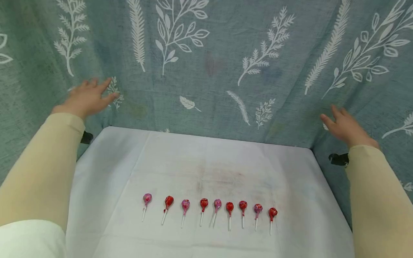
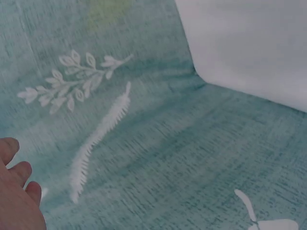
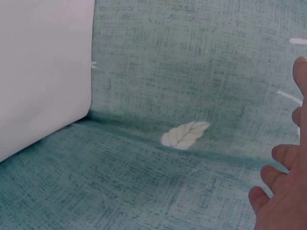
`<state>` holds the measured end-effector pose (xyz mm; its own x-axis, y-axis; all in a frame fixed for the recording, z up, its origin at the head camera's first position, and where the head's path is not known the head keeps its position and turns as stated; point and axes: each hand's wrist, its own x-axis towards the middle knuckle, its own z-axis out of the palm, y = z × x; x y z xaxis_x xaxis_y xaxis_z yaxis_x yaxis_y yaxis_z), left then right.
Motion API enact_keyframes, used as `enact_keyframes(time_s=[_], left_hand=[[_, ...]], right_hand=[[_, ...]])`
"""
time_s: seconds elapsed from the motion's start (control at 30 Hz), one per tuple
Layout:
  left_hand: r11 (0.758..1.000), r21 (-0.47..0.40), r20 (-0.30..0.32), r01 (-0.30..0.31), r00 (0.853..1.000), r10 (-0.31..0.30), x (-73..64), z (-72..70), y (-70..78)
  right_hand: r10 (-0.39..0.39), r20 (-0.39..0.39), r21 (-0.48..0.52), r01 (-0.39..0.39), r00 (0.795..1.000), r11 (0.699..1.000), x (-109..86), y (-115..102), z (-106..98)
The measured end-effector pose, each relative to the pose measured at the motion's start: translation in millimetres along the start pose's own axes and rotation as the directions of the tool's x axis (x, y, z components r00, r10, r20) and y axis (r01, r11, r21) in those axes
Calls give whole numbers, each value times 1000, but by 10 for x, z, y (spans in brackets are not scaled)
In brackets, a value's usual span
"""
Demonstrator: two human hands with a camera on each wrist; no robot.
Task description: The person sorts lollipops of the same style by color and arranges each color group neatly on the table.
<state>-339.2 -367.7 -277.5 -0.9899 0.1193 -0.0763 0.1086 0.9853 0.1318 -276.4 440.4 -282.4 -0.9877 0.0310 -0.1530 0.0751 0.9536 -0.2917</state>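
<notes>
**Leafy fabric (image 1: 209, 89) on three sides**

It's teal-ish with white plant prints (image 1: 138, 32), across the top of the frame and down both edges. White-covered table (image 1: 180, 154) sits lower middle, kinda smudged just below centre.

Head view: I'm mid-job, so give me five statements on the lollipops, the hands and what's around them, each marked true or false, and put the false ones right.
1. Nine lollipops lie in a row on the table. True.
2. A hand grips a lollipop. False: the left hand and right hand hold nothing.
3. The sticks point toward the person. True.
4. All the lollipops are red. False: some, such as the leftmost one, are pink.
5. A curtain with white leaf prints hangs beyond the table. True.
</notes>
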Motion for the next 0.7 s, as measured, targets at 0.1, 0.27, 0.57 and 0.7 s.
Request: enact_keyframes(time_s=[0.1, 0.27, 0.57, 0.7], left_hand=[[1000, -9, 5, 12, 1000, -12, -3, -9, 2], [999, -21, 13, 25, 1000, -24, -5, -16, -18], [998, 34, -37, -54, 998, 55, -45, 86, -75], [996, 43, -58, -78, 995, 81, -92, 150, -35]], right_hand=[[2, 15, 12, -2, 1000, 1000, -26, 18, -10], [-24, 16, 9, 23, 1000, 1000, -31, 17, -18], [-104, 4, -28, 104, 995, 994, -5, -87, 110], [-131, -15, -19, 131, 991, 991, -26, -163, 177]])
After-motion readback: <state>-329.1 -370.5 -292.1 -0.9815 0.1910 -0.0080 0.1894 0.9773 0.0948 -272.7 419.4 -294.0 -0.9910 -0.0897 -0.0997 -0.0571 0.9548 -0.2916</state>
